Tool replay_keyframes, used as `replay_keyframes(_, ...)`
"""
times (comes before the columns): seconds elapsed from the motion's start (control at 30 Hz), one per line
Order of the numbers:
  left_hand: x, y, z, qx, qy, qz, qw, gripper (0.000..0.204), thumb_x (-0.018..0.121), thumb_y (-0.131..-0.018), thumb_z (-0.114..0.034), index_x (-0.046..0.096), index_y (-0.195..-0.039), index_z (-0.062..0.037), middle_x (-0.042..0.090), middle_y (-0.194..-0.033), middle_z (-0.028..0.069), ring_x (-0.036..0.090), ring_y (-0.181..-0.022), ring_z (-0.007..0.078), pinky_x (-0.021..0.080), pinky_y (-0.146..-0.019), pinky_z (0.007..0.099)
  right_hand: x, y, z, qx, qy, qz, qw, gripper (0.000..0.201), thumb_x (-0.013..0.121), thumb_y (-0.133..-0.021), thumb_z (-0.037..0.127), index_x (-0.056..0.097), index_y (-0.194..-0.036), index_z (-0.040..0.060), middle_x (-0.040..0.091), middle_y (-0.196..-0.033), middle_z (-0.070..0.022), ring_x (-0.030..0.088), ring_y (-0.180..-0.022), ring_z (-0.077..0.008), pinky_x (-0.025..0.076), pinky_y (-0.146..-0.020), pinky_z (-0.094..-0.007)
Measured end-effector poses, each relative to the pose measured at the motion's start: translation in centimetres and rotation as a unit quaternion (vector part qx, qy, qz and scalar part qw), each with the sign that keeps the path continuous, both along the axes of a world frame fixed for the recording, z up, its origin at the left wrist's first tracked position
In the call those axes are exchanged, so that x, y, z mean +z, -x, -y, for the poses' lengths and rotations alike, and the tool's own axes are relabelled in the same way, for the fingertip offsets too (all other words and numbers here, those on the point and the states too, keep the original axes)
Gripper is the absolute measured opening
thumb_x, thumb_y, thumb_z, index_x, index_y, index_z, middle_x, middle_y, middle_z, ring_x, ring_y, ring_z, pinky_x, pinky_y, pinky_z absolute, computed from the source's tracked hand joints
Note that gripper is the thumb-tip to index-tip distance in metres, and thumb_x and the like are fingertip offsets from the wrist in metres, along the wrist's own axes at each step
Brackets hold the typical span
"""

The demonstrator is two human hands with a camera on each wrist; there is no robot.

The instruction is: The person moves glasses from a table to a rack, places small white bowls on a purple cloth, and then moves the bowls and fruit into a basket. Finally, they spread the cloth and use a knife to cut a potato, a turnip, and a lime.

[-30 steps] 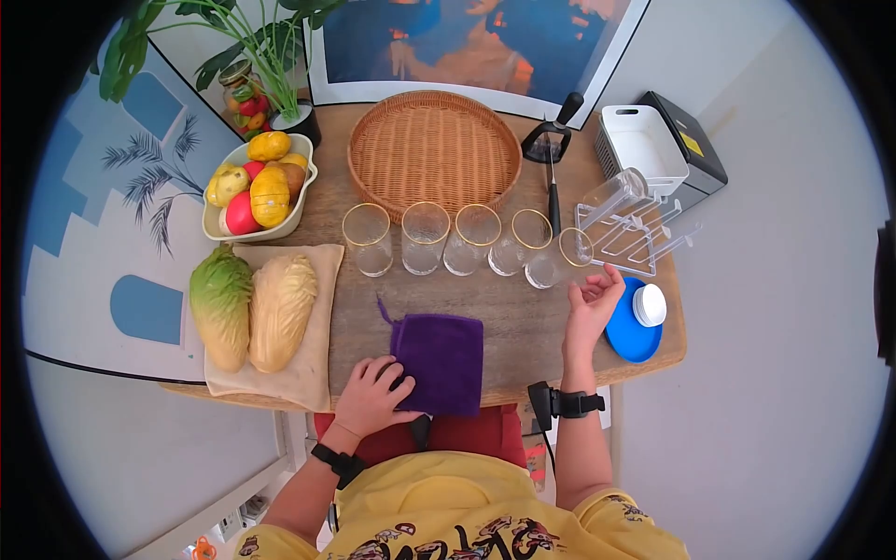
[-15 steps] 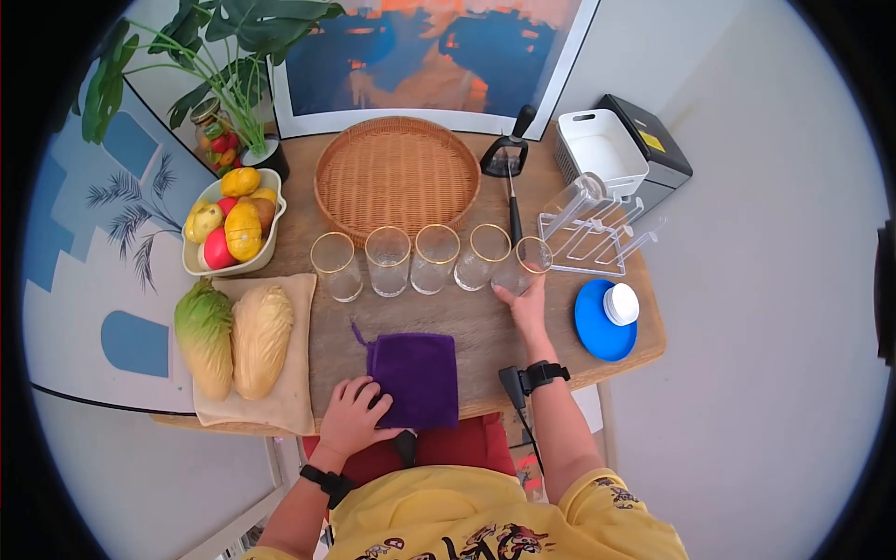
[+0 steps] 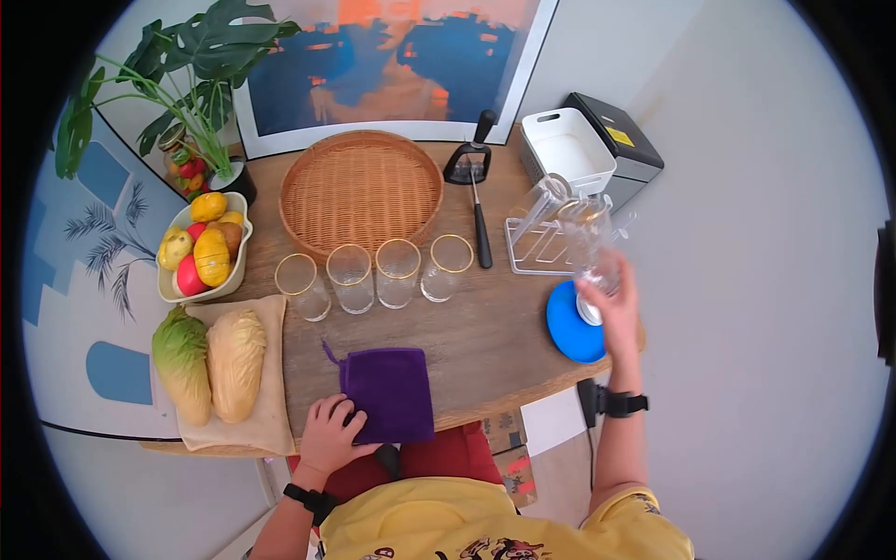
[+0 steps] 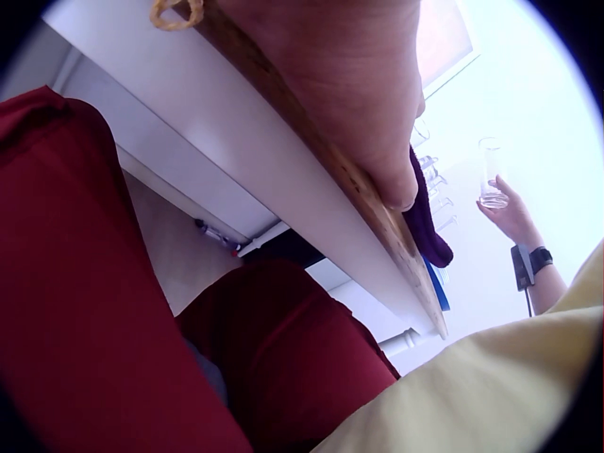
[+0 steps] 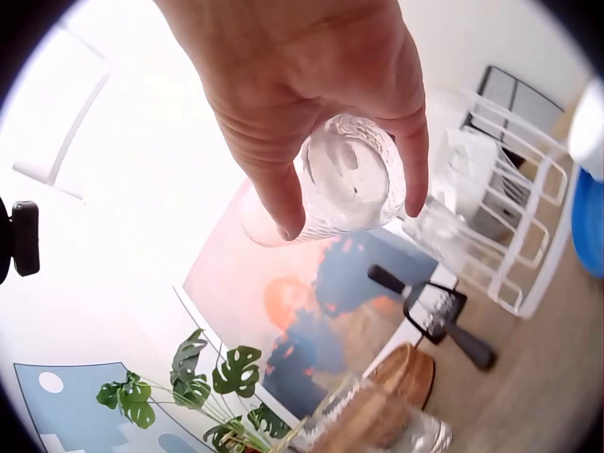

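My right hand grips a clear drinking glass near its base, lifted at the right side of the table. In the right wrist view, thumb and fingers curve round the base of that glass. The glass overlaps the white drying rack in the head view. Below the hand sits a blue plate bearing a white round item, partly hidden by hand and glass. My left hand rests at the table's front edge, its fingers lying on the left side of a purple drawstring pouch.
Several gold-rimmed glasses stand in a row before a round wicker tray. One glass leans on the rack. A long black-handled tool lies nearby. To the left are two cabbages on a cloth and a fruit bowl.
The right hand reached the rightmost glass of the row, took hold of it, lifted it and carried it right towards the rack. The left hand has stayed on the pouch.
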State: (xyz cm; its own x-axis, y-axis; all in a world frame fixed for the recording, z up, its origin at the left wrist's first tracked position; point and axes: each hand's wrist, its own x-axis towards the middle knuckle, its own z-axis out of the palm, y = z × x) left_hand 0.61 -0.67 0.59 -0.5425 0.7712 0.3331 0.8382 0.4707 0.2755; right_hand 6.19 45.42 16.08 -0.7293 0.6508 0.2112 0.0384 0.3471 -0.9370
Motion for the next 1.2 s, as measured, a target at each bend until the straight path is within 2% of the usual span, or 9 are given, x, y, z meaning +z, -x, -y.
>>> replay_keyframes(0.03,-0.1,0.0,0.0,0.001,0.000,-0.001,1.000,0.057,0.086,-0.063,-0.048,0.064,-0.101,-0.0115,0.054,-0.107,0.0103,0.053,-0.116,0.0347,0.042,-0.097,0.0530,0.9,-0.2,-2.2,-0.025,-0.083,-0.004,0.996,0.075,0.089,-0.076,0.014,0.048,-0.138,0.0031,0.055,-0.125,-0.0123,0.055,-0.119,-0.0237,0.051,-0.097,-0.0381)
replay_keyframes(0.07,-0.1,0.0,0.0,0.004,0.001,-0.002,1.000,0.057,0.086,-0.063,-0.048,0.064,-0.101,-0.0113,0.054,-0.107,0.0105,0.053,-0.115,0.0349,0.042,-0.097,0.0532,2.5,-0.1,-3.4,-0.027,-0.087,-0.004,0.996,0.075,0.089,-0.076,0.014,0.048,-0.138,0.0031,0.055,-0.125,-0.0123,0.055,-0.119,-0.0237,0.051,-0.097,-0.0381)
replay_keyframes(0.13,0.0,0.0,0.2,0.005,0.009,-0.001,1.000,0.056,0.083,-0.067,-0.051,0.065,-0.102,-0.0119,0.055,-0.108,0.0099,0.053,-0.116,0.0336,0.042,-0.097,0.0529,6.4,0.2,-4.8,-0.121,-0.299,0.024,0.946,0.074,0.089,-0.073,0.014,0.049,-0.134,-0.0003,0.057,-0.123,-0.0157,0.056,-0.119,-0.0281,0.049,-0.098,-0.0411)
replay_keyframes(0.17,0.0,0.0,0.2,0.008,0.022,0.000,1.000,0.055,0.080,-0.071,-0.055,0.065,-0.102,-0.0126,0.057,-0.109,0.0092,0.053,-0.118,0.0323,0.042,-0.098,0.0526,7.7,0.7,-5.7,-0.120,-0.303,0.022,0.945,0.074,0.089,-0.073,0.014,0.049,-0.134,-0.0003,0.057,-0.123,-0.0157,0.056,-0.119,-0.0281,0.049,-0.098,-0.0411)
replay_keyframes(0.3,-0.1,0.0,0.2,0.009,0.016,-0.004,1.000,0.055,0.080,-0.070,-0.055,0.065,-0.102,-0.0126,0.057,-0.108,0.0093,0.053,-0.118,0.0323,0.042,-0.098,0.0526,10.6,3.2,-8.7,-0.141,-0.432,0.030,0.890,0.066,0.089,-0.069,0.012,0.055,-0.125,0.0030,0.058,-0.124,-0.0189,0.057,-0.118,-0.0351,0.047,-0.101,-0.0420)
replay_keyframes(0.47,0.2,0.0,0.1,0.006,0.018,-0.014,1.000,0.055,0.080,-0.070,-0.055,0.065,-0.103,-0.0132,0.057,-0.108,0.0087,0.053,-0.118,0.0315,0.043,-0.097,0.0522,11.3,6.6,-9.1,-0.086,-0.543,0.124,0.826,0.066,0.088,-0.066,0.009,0.058,-0.125,0.0098,0.060,-0.121,-0.0130,0.057,-0.114,-0.0357,0.049,-0.097,-0.0435)
replay_keyframes(0.87,0.0,0.1,0.1,-0.005,-0.001,-0.030,1.000,0.058,0.084,-0.065,-0.052,0.064,-0.102,-0.0120,0.055,-0.107,0.0100,0.054,-0.114,0.0338,0.042,-0.095,0.0529,8.5,11.8,-12.1,-0.075,-0.612,0.232,0.753,0.067,0.087,-0.065,0.011,0.060,-0.126,0.0150,0.060,-0.119,-0.0111,0.059,-0.114,-0.0340,0.051,-0.094,-0.0447)
replay_keyframes(1.0,-0.2,0.0,0.2,-0.002,0.005,-0.029,1.000,0.058,0.083,-0.066,-0.053,0.064,-0.103,-0.0123,0.056,-0.107,0.0097,0.054,-0.114,0.0333,0.042,-0.095,0.0531,7.4,13.1,-13.2,-0.063,-0.597,0.223,0.768,0.067,0.087,-0.065,0.012,0.060,-0.126,0.0152,0.060,-0.119,-0.0114,0.059,-0.112,-0.0342,0.052,-0.092,-0.0456)
replay_keyframes(1.2,0.2,0.0,0.2,0.003,0.010,-0.029,1.000,0.058,0.082,-0.068,-0.054,0.064,-0.103,-0.0129,0.058,-0.107,0.0090,0.055,-0.115,0.0328,0.044,-0.095,0.0525,5.5,14.7,-13.0,-0.046,-0.618,0.243,0.746,0.065,0.083,-0.065,0.006,0.061,-0.125,0.0150,0.061,-0.116,-0.0121,0.061,-0.108,-0.0343,0.053,-0.091,-0.0450)
